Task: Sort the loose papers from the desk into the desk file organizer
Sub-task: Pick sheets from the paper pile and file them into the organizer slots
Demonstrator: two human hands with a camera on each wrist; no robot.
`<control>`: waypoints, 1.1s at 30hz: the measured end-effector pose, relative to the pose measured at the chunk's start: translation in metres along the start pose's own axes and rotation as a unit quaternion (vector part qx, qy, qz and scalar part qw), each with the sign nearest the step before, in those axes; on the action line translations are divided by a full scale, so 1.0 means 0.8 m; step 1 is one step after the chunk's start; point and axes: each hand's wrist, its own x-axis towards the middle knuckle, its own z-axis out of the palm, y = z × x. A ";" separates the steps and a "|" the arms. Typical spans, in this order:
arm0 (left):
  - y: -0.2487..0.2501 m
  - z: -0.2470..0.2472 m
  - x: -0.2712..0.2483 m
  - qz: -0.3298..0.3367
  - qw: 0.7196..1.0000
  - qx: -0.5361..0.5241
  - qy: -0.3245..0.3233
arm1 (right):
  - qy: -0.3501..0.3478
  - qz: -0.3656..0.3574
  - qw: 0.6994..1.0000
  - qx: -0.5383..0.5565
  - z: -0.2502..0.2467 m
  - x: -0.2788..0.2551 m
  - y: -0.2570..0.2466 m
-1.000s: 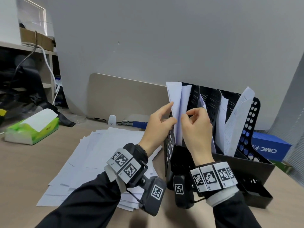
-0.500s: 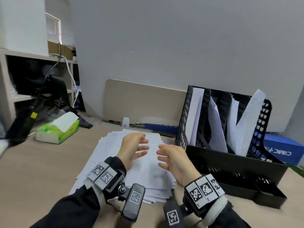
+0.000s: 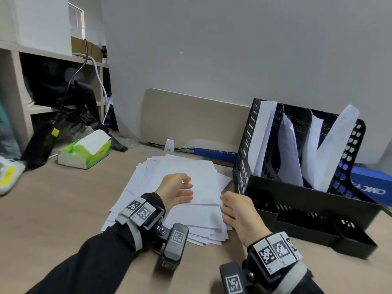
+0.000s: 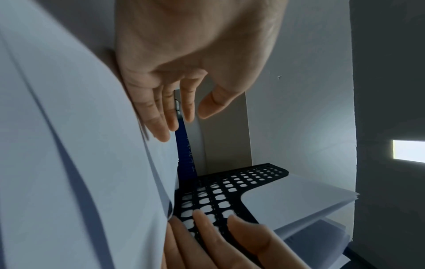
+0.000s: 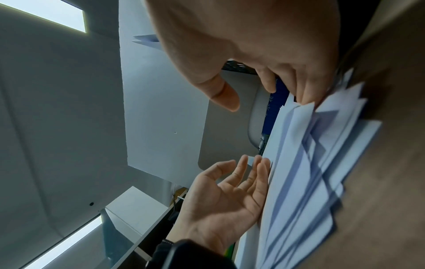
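Note:
A fanned pile of loose white papers [image 3: 191, 166] lies on the desk in front of me. The black file organizer [image 3: 301, 194] stands to its right, with sheets leaning in its slots [image 3: 262, 134]. My left hand [image 3: 187, 189] hovers over the middle of the pile, fingers relaxed and spread, its outer edge against the top sheet [image 4: 69, 145]. My right hand [image 3: 224, 206] is at the pile's right edge. In the right wrist view its fingertips [image 5: 306, 96] touch the sheet edges [image 5: 310, 145] while the thumb stays apart. Neither hand holds anything.
A green tissue pack [image 3: 84, 152] sits at the back left. A beige board [image 3: 191, 122] leans on the wall behind the pile. A blue box [image 3: 371, 185] lies behind the organizer. Shelves with cables [image 3: 63, 92] stand at the far left.
Both hands let go of the sheets in the organizer's left slot and came down to the pile. The sheets now stand in that slot.

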 end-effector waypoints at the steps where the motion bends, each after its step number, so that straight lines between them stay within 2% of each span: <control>1: -0.001 0.000 0.001 0.001 1.000 0.004 -0.002 | 0.005 0.003 1.000 -0.010 0.000 0.001 0.002; 7: -0.004 0.004 0.000 0.008 0.999 0.034 0.002 | 0.011 -0.008 1.000 0.006 0.006 -0.001 0.005; 12: -0.003 0.009 -0.006 -0.007 0.999 0.034 -0.027 | 0.001 -0.090 0.995 -0.029 0.001 0.000 0.004; 15: -0.002 0.015 -0.012 -0.034 0.997 0.013 -0.068 | -0.042 -0.136 0.989 -0.035 0.003 -0.007 0.000; 18: -0.002 0.019 -0.015 -0.054 0.992 -0.017 -0.116 | -0.114 -0.169 0.977 -0.059 0.007 -0.013 0.000; 23: -0.004 0.021 -0.014 -0.061 0.992 0.000 -0.114 | -0.214 -0.169 0.952 -0.136 0.012 -0.026 -0.003; 25: -0.008 0.022 -0.017 -0.057 0.992 0.033 -0.111 | -0.214 -0.161 0.954 -0.135 0.013 -0.024 -0.001; 27: -0.013 0.025 -0.014 -0.027 0.993 0.065 -0.096 | -0.195 -0.161 0.961 -0.114 0.014 -0.019 0.003; 33: 0.002 0.030 -0.026 0.084 0.995 0.050 -0.014 | -0.042 -0.170 0.985 -0.006 0.007 -0.015 -0.003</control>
